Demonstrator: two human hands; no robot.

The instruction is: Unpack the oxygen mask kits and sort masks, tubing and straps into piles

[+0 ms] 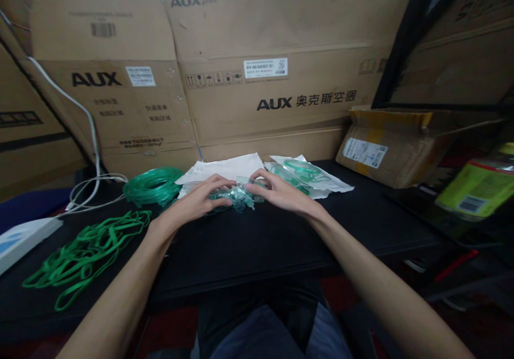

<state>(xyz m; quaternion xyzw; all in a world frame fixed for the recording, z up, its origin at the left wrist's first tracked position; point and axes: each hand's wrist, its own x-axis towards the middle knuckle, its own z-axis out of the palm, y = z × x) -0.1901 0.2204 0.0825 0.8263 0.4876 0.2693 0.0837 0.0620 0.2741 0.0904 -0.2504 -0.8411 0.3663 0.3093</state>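
Note:
A small heap of clear, green-tinted plastic parts (240,197) lies on the black table between my hands; their exact kind is hard to make out. My left hand (203,196) curls round the heap's left side, thumb and fingers closed on some of the parts. With thumb and bent fingers, my right hand (277,189) grips a clear plastic part on the other side. Behind the left hand are white paper packets (228,167). Beyond the right hand lies a clear-fronted packet (307,173) with green tubing inside.
Left of me are a coil of green tubing (150,185), a tangle of green elastic straps (94,249) and a white power strip (28,238) with its cable. Large cardboard boxes (281,32) wall off the back. Rightward stand an opened carton (363,147) and a green-labelled bottle (477,188).

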